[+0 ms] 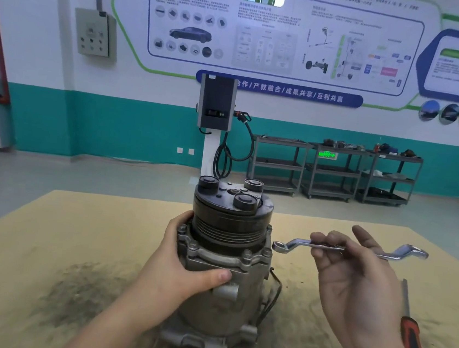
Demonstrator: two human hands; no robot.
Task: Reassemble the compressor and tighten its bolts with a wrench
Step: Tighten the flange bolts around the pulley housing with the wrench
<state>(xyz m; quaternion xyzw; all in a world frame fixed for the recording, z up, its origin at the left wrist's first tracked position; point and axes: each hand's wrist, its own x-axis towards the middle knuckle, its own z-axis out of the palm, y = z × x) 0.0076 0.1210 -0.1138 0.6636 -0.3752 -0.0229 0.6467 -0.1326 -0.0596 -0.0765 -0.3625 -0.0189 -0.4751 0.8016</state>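
The compressor (224, 262) is shown standing upright on its mounting lugs at the middle of the tabletop (43, 238), pulley end uppermost. It is steadied by the left hand (180, 268), whose fingers are wrapped round the far side of the housing while the thumb is pressed across the front just below the bolted flange. The double-ended ring wrench (348, 249) is held roughly level in the right hand (354, 274), pinched along its shank between fingertips and thumb, with the palm turned upward; its near ring lies just beside the flange on the right, apparently not yet seated on a bolt head.

The cast metal body is judged heavy, rigid and unlikely to deform, though top-heavy on its small base, so a firm hold on the housing is thought necessary against the turning force of the wrench. The polished wrench is judged stiff and somewhat slippery; a fuller grip near the far end would give more leverage than the present light pinch.

A screwdriver (413, 335) with a red and black handle lies on the tabletop at the right, partly behind the right forearm. The rear flange bolts, the back of the housing and the left fingertips are hidden. Whether the visible bolts are already tight cannot be told.
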